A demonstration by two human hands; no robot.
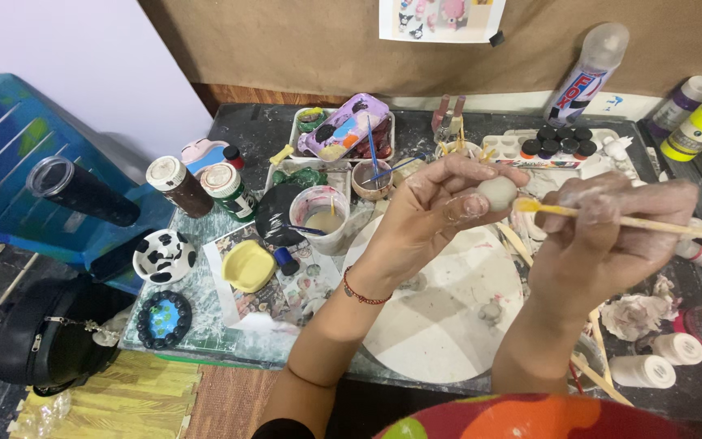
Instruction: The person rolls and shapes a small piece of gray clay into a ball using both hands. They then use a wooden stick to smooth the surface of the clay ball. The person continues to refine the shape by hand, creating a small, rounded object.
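I pinch a small grey clay ball (497, 192) between the thumb and fingertips of my left hand (431, 213), held above the round white board (440, 325). At its three o'clock, my right hand (603, 236) grips a thin wooden brush (611, 218), whose tip meets the ball; whether it carries paint I cannot tell. At nine o'clock stands a cup of cloudy water (320, 218). The small paint pots (558, 145) at one o'clock are too small to read.
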